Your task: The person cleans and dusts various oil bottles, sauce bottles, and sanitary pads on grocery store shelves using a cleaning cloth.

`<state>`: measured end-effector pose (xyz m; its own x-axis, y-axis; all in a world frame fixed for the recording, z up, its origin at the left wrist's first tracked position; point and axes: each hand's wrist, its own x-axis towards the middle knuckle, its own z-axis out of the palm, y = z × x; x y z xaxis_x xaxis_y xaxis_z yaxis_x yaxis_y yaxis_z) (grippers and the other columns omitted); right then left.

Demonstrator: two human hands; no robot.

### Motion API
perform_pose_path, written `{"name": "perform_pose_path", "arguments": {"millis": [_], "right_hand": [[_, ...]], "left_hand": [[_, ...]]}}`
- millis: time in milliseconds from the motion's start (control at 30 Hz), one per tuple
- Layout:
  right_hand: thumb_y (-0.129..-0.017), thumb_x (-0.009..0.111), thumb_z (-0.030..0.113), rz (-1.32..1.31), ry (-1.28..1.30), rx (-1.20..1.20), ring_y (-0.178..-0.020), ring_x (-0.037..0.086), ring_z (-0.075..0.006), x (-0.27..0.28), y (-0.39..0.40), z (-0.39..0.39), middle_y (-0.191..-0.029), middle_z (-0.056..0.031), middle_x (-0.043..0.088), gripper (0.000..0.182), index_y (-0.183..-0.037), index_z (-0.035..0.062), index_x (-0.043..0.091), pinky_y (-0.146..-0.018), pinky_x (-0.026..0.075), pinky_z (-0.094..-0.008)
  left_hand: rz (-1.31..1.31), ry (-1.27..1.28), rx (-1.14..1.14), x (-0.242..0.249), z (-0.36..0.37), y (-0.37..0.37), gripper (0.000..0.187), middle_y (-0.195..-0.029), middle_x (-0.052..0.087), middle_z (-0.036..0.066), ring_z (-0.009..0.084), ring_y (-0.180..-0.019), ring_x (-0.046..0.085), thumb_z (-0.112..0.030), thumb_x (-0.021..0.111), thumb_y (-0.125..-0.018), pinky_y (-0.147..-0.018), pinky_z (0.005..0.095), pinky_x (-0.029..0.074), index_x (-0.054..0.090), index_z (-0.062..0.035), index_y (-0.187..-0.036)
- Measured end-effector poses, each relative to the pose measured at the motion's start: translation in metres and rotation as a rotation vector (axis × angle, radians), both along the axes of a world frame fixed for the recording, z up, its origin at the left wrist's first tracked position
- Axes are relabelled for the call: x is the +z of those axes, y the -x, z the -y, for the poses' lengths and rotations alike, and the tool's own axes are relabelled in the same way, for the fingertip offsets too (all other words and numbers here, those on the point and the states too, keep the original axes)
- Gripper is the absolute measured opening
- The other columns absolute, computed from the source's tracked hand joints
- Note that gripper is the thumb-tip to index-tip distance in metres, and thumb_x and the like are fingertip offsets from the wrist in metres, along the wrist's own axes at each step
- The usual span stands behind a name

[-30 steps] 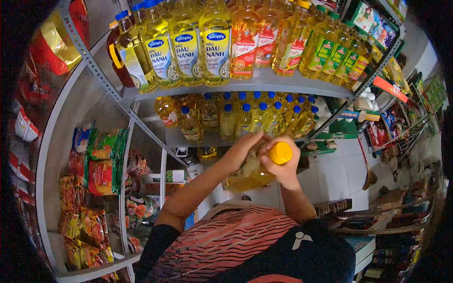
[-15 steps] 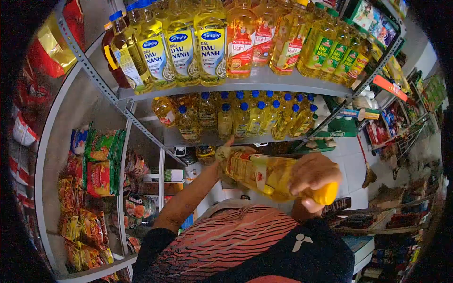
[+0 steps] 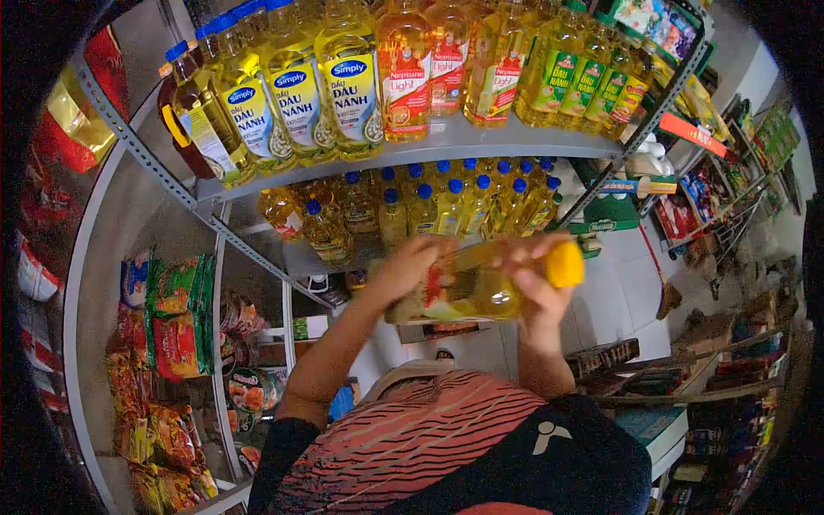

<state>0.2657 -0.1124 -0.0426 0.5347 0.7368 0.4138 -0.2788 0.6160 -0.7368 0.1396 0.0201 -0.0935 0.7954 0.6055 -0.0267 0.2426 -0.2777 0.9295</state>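
Note:
A large bottle of yellow cooking oil (image 3: 468,292) with a yellow cap lies nearly sideways in front of my chest, below the upper shelf. My right hand (image 3: 536,273) is closed around its neck end, just by the cap. Over the base end, my left hand (image 3: 415,268) presses with bent fingers, blurred by motion. Something pale shows under that hand, too smeared to make out. The bottle's label, red and white, is partly visible between the hands.
A grey metal shelf (image 3: 429,148) holds rows of oil bottles with labels outward. Smaller blue-capped bottles (image 3: 451,206) stand on the lower shelf. Bagged goods (image 3: 176,318) hang at left. A broom (image 3: 668,296) stands on the tiled floor at right.
The bottle has risen toward the shelves and turned closer to level. My right hand has shifted from over the cap to the neck; my left hand has moved onto the bottle's upper side.

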Motion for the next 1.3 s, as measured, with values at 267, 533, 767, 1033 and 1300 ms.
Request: {"name": "perform_pose_path", "arguments": {"millis": [267,533,767,1033,1300], "right_hand": [[-0.055,0.066,0.004,0.538,0.149,-0.327,-0.064,0.055,-0.0130,-0.034,0.020,-0.014,-0.071,-0.0063,0.057,0.024,-0.076,0.0025,0.053,-0.063,0.044,-0.0249],[-0.056,0.067,0.006,0.617,-0.147,-0.107,-0.060,0.055,-0.0206,-0.005,-0.006,0.005,-0.065,-0.0069,0.055,0.026,-0.074,0.0048,0.049,-0.061,0.045,-0.0334],[-0.059,0.069,0.014,0.925,-0.613,0.208,-0.057,0.061,-0.0219,0.042,-0.023,0.024,-0.060,-0.0052,0.058,0.028,-0.079,0.0082,0.050,-0.065,0.048,-0.0414],[-0.065,0.064,0.014,0.248,-0.026,-0.104,-0.077,0.054,-0.0237,0.031,-0.013,0.022,-0.078,-0.0109,0.054,0.043,-0.097,0.0061,0.037,-0.078,0.040,-0.0465],[-0.060,0.069,0.008,0.751,-0.078,0.106,-0.058,0.056,-0.0211,0.000,-0.009,0.003,-0.067,-0.0083,0.055,0.034,-0.083,0.0041,0.044,-0.055,0.046,-0.0339]], "left_hand": [[0.488,0.012,-0.114,0.037,0.034,-0.030,0.036,-0.096,0.057,0.012,0.0206,-0.094,0.051,-0.025,0.033,-0.087,-0.088,0.0307,0.035,0.054,0.0018,-0.096],[0.430,0.488,0.012,-0.094,-0.041,-0.031,0.040,-0.087,0.058,0.009,0.0182,-0.087,0.054,-0.033,0.034,-0.087,-0.079,0.0316,0.040,0.058,-0.0016,-0.084],[0.703,1.269,-0.154,-0.059,-0.013,-0.010,0.059,-0.106,0.050,0.021,0.0308,-0.098,0.049,-0.052,0.030,-0.083,-0.088,0.0430,0.037,0.045,-0.0025,-0.112],[1.121,1.153,-0.069,-0.060,-0.020,0.025,0.071,-0.112,0.045,0.025,0.0356,-0.105,0.043,-0.060,0.028,-0.078,-0.087,0.0481,0.036,0.038,-0.0029,-0.119],[0.134,0.266,-0.390,-0.029,0.008,-0.008,0.051,-0.102,0.053,0.009,0.0184,-0.090,0.051,-0.045,0.026,-0.088,-0.083,0.0303,0.041,0.048,-0.0028,-0.108]]}}
